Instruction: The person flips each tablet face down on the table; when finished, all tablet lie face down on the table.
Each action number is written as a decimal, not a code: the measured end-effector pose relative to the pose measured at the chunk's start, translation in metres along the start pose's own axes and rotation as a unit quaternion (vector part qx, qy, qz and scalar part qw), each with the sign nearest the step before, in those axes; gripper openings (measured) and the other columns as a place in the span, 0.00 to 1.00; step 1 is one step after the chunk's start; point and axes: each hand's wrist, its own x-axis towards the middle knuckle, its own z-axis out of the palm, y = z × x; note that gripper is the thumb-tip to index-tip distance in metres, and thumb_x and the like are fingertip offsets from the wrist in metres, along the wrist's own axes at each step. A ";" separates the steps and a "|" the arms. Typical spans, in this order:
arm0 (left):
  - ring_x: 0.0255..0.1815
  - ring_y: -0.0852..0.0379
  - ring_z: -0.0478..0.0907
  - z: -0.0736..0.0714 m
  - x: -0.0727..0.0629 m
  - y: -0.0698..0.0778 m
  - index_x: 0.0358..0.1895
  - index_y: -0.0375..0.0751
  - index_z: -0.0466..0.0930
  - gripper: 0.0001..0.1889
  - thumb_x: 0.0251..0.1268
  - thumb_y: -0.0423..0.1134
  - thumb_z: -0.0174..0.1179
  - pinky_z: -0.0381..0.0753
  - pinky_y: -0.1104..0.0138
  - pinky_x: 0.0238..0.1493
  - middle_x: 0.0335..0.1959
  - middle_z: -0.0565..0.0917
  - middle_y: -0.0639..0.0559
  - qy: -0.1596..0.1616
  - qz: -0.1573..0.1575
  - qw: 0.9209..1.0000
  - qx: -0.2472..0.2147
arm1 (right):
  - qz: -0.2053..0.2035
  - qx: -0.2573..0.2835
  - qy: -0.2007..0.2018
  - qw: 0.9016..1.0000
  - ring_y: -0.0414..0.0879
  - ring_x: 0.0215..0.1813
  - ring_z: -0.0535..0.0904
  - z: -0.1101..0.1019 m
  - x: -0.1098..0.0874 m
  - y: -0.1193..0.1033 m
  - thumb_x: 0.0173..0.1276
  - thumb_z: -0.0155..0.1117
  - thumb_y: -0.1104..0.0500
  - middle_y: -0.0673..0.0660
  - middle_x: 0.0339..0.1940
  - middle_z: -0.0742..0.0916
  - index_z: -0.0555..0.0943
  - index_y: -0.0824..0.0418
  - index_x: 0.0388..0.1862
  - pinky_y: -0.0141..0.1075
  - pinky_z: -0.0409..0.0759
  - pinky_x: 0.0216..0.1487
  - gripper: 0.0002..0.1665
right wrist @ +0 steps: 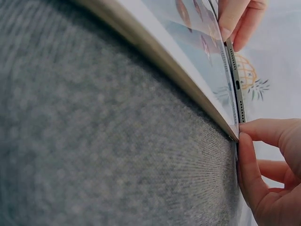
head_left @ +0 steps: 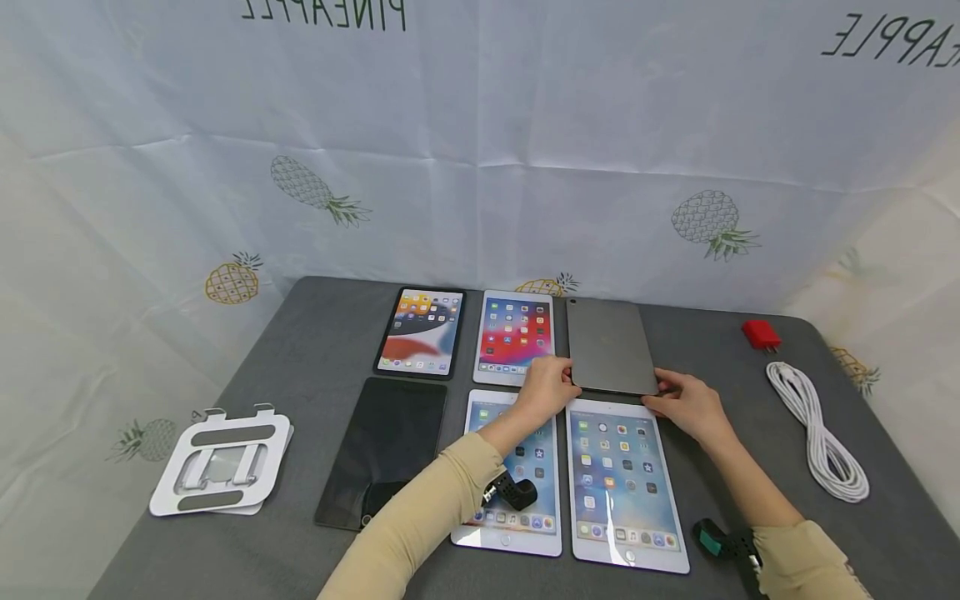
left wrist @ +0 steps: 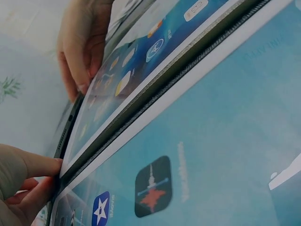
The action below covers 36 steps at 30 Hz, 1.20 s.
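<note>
A grey tablet (head_left: 609, 346) lies with its plain back up in the rear row, its camera at the far left corner. My left hand (head_left: 546, 387) pinches its near left corner, and my right hand (head_left: 686, 404) pinches the near right corner. From the right wrist, the tablet's thin edge (right wrist: 237, 82) shows a port and speaker holes between the two hands. Just in front lies a white-framed tablet (head_left: 626, 483) with its screen lit. Another lit white tablet (head_left: 543, 500) sits under my left forearm, partly hidden. Left of the grey one is a white tablet with a red wallpaper (head_left: 516, 329).
At the rear left lies a black-framed lit tablet (head_left: 420, 331), with a dark-screened tablet (head_left: 386, 442) before it. A folded white stand (head_left: 221, 462) rests at the table's left edge. A red charger (head_left: 761, 334) and a coiled white cable (head_left: 825, 442) lie at right.
</note>
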 end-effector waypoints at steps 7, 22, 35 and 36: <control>0.22 0.64 0.72 -0.001 -0.002 0.000 0.27 0.35 0.80 0.06 0.54 0.29 0.70 0.69 0.75 0.26 0.18 0.76 0.54 -0.003 0.000 1.000 -0.006 | 0.004 0.004 0.000 1.000 0.54 0.42 0.75 0.000 -0.001 -0.001 0.64 0.68 0.55 0.68 0.49 0.79 0.69 0.73 0.66 0.38 0.72 0.35 0.37; 0.48 0.54 0.80 -0.012 -0.022 -0.006 0.57 0.32 0.80 0.19 0.63 0.33 0.62 0.77 0.75 0.47 0.47 0.82 0.44 -0.045 -0.018 0.989 -0.139 | -0.031 0.063 0.154 0.986 0.61 0.56 0.73 0.013 -0.006 -0.015 0.68 0.62 0.62 0.67 0.63 0.73 0.76 0.64 0.63 0.42 0.79 0.50 0.24; 0.55 0.51 0.78 -0.044 -0.043 -0.012 0.62 0.36 0.76 0.21 0.65 0.33 0.61 0.79 0.67 0.53 0.56 0.80 0.46 0.036 -0.065 0.971 -0.228 | 0.004 0.247 0.069 0.967 0.58 0.68 0.63 0.017 -0.010 -0.068 0.76 0.55 0.56 0.62 0.71 0.67 0.66 0.57 0.74 0.51 0.66 0.60 0.29; 0.56 0.51 0.78 -0.046 -0.044 -0.013 0.62 0.36 0.75 0.22 0.65 0.33 0.61 0.79 0.66 0.53 0.57 0.80 0.45 0.045 -0.069 0.970 -0.229 | 0.007 0.258 0.061 0.964 0.57 0.68 0.63 0.018 -0.011 -0.071 0.76 0.55 0.56 0.61 0.71 0.67 0.65 0.57 0.74 0.49 0.66 0.60 0.30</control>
